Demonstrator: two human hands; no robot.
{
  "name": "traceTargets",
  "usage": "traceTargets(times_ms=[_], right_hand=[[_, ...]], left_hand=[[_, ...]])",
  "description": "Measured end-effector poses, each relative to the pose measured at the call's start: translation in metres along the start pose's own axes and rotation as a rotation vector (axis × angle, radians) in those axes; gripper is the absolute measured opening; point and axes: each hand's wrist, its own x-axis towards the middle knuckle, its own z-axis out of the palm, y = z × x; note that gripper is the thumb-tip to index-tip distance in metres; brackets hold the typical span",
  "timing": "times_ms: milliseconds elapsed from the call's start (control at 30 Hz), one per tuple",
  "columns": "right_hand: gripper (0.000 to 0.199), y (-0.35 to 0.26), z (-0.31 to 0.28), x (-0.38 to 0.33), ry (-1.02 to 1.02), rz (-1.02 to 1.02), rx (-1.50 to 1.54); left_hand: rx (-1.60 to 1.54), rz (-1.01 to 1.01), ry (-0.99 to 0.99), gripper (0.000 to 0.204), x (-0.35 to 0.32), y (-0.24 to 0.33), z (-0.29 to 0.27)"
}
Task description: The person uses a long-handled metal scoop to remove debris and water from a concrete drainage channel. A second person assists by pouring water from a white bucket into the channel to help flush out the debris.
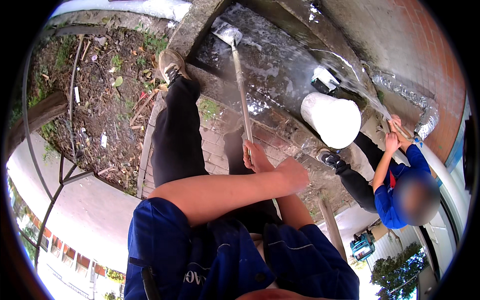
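My right hand [256, 156] is closed round the shaft of a long-handled shovel [241, 85]. Its broad flat blade, smeared with white, rests at the far end of a wet concrete trough [197, 55]. The lower end of the shaft goes out of sight behind my left forearm. That forearm crosses over my right arm, and my left hand [294, 175] is curled like a fist beside my right wrist. Blur and the angle hide its fingers and anything in them. Foamy water covers the trough floor. A large white bucket [332, 120] lies tipped on the trough's near right side.
At the right, a co-worker [407, 170] in blue holds a hose [400, 131] spraying water into the trough. A small white-and-black object [325, 79] lies beyond the bucket. Silver flexible duct [425, 107] runs along the wall. Left is littered soil [107, 85]; my shoe [172, 65] touches the curb.
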Motion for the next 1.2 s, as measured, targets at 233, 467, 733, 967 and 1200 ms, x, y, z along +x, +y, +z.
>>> traceTargets(times_ms=[233, 467, 733, 967, 1200], right_hand=[[0.039, -0.022, 0.006, -0.010, -0.042, 0.010, 0.015], [0.038, -0.006, -0.041, -0.050, 0.040, -0.084, -0.215], [0.036, -0.029, -0.022, -0.051, 0.082, 0.039, 0.033], [0.035, -0.044, 0.009, -0.034, -0.140, 0.113, 0.173], [0.035, -0.063, 0.036, 0.022, -0.192, 0.077, 0.384]], left_hand=[[0.012, 0.014, -0.012, 0.014, 0.006, 0.000, 0.000], [0.016, -0.037, -0.008, 0.013, 0.007, 0.002, -0.005], [-0.002, -0.047, -0.070, 0.019, 0.006, 0.002, -0.019], [-0.044, 0.009, 0.056, 0.017, 0.007, -0.004, -0.003], [-0.037, -0.023, 0.055, 0.015, 0.006, -0.003, -0.001]])
